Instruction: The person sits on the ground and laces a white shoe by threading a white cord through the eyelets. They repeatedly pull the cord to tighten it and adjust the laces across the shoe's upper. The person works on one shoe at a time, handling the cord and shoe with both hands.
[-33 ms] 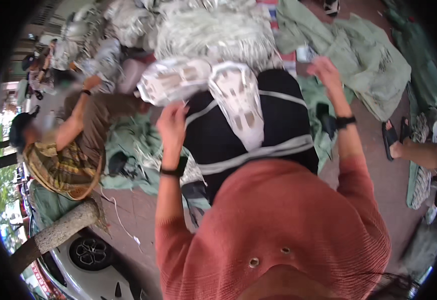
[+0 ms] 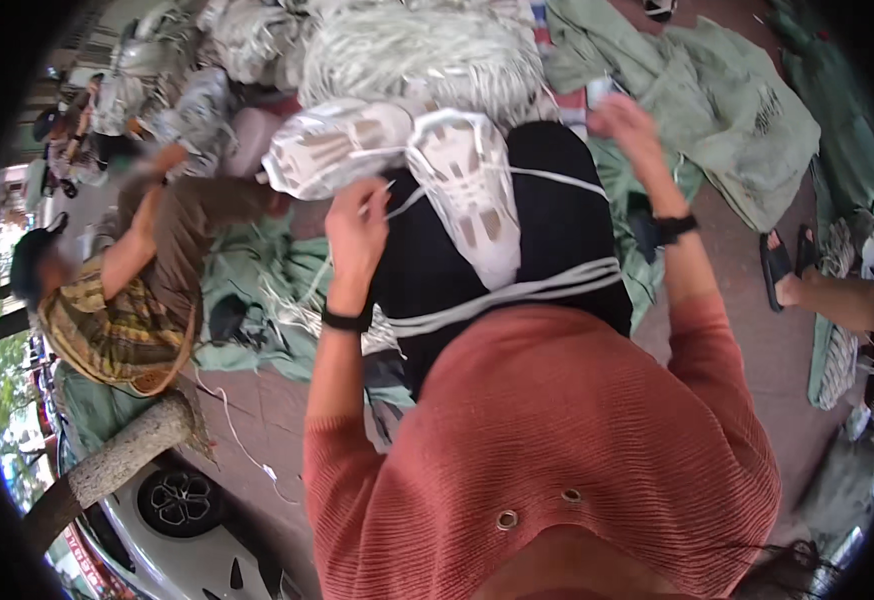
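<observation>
A white shoe upper (image 2: pixel 467 190) with tan openings lies across my black-clad lap, its narrow end towards me. A thin white shoelace (image 2: pixel 557 178) runs from it over my right thigh. My left hand (image 2: pixel 357 232), left of the upper, is closed in a pinch on a lace end. My right hand (image 2: pixel 629 130) is raised beyond my right knee, its fingers drawn in but smeared by motion; whether it holds a lace I cannot tell. Several white laces (image 2: pixel 567 277) lie over my lap at the waist. Left of my knees rest more white uppers (image 2: pixel 332 150).
A big heap of white laces (image 2: pixel 422 65) lies ahead. Green sacking (image 2: pixel 727 120) spreads at the right, near a person's sandalled foot (image 2: pixel 782 270). Another person (image 2: pixel 122 300) sits at the left. Behind them are a tree trunk (image 2: pixel 117 460) and a car (image 2: pixel 182 530).
My left hand has shifted slightly right and up, and a lace end now shows in its fingers. My right hand has moved left and up, its fingers more drawn in.
</observation>
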`<state>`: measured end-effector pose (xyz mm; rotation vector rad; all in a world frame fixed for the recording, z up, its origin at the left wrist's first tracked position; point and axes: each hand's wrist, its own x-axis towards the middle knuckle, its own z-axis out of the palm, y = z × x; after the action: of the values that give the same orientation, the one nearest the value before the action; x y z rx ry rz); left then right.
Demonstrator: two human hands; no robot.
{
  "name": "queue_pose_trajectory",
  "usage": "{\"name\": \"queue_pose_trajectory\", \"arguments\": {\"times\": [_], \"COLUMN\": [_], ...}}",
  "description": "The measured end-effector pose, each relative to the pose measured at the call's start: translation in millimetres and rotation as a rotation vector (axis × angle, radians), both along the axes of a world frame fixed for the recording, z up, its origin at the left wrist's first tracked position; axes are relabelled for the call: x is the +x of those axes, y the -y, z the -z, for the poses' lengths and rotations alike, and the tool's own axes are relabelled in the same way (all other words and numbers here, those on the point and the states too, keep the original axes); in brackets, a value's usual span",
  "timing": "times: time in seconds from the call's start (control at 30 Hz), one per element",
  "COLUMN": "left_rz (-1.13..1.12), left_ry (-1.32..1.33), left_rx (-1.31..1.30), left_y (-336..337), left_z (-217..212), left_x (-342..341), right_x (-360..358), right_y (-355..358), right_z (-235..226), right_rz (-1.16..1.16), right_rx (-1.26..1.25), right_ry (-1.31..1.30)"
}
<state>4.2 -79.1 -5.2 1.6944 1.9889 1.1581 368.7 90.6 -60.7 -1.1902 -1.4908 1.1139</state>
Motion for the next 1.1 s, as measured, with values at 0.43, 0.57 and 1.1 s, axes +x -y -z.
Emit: {"name": "queue_pose_trajectory", "arguments": {"times": [0.43, 0.57, 1.1], "left_rz": [0.331, 0.224, 0.344], "left_ry": [-0.668, -0.546, -0.511], "left_rx": [0.009, -0.105, 0.065], "left_y": [-53, -56, -60], "left_z": [28, 30, 29], "left_x": [47, 52, 42], "right_x": [-115, -116, -131], "right_y": [31, 28, 16], "right_z": [-13, -9, -18], "right_rz": [-0.301, -0.310, -0.436], "right_rx": [0.557, 0.496, 0.776], "right_ry": [0.321, 0.292, 0.493]}}
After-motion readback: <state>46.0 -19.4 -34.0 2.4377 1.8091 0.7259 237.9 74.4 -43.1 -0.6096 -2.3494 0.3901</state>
